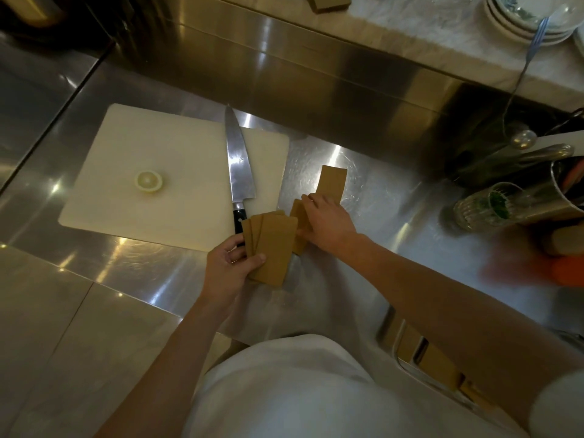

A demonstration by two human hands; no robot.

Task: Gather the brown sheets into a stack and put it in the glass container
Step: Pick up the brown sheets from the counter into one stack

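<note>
My left hand [232, 260] grips a fanned stack of brown sheets [274, 245] just above the steel counter, thumb on top. My right hand [325, 221] lies palm down on more brown sheets [298, 222] beside that stack, fingers pressing on them. One further brown sheet [332, 181] lies flat on the counter just beyond my right fingertips. A glass container [426, 352] with brown sheets inside sits at the counter's near right edge, partly hidden by my right forearm.
A white cutting board [151, 147] carries a lemon slice [148, 182] and a large knife [238, 159], its handle near my left hand. A ribbed glass [486, 207], a utensil holder [565, 184] and stacked bowls [524, 17] stand at the right.
</note>
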